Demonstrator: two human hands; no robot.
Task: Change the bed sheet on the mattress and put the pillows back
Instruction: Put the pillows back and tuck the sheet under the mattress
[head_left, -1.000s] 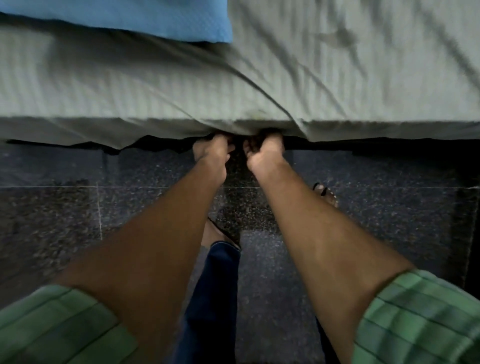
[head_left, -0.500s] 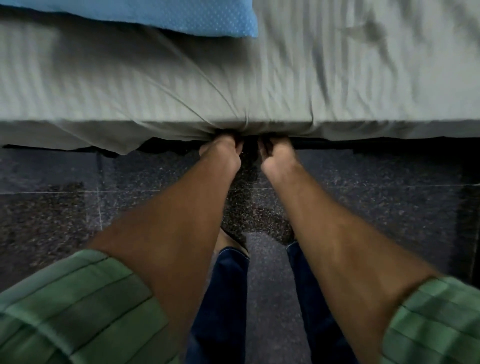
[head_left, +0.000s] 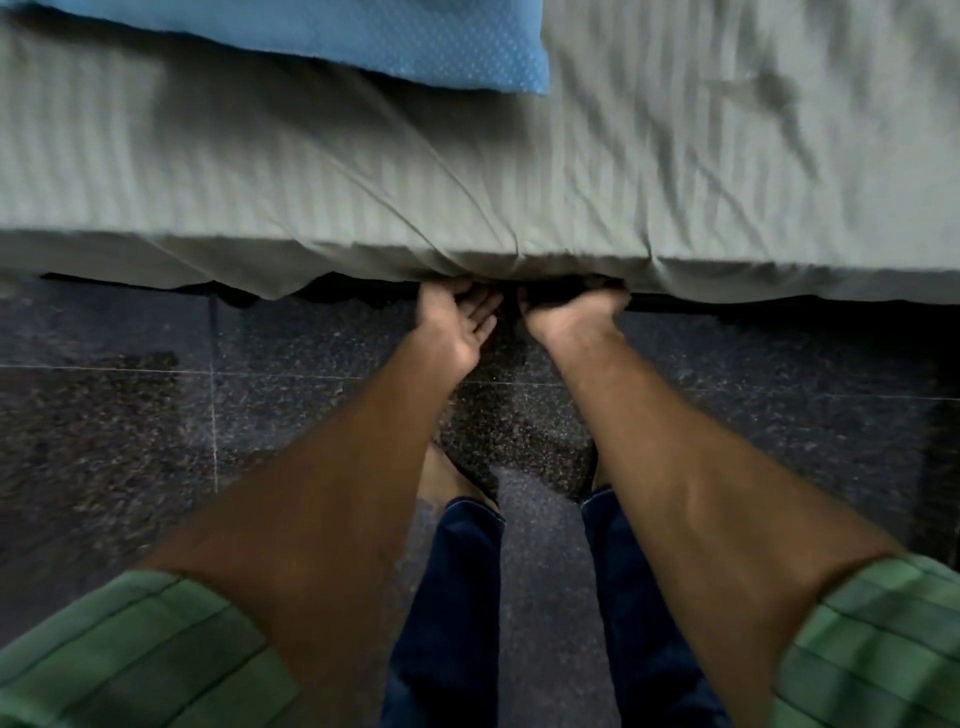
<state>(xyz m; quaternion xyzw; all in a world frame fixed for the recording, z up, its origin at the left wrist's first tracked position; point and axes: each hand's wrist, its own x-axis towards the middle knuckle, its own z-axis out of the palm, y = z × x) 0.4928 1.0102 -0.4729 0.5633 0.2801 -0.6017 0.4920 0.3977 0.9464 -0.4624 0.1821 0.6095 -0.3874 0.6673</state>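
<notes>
Grey-green woven bed sheet, faint stripe pattern, soft creases fanning toward the near edge. It covers the mattress; the near edge, its long axis, runs left-right across the head view. The sheet's hem hangs over that side, looser and lower at left.

Blue dotted pillow lies flat on the sheet at top, rectangular, one corner pointing right, well apart from the hands.

Left hand: palm up, fingers reaching under the hem where the creases gather; fingertips hidden, so grip can't be told. Right hand: just beside it, fingers curled up into the bunched hem, holding it.

Dark speckled stone floor, thin pale tile joints. Green plaid sleeves, dark blue jeans.
</notes>
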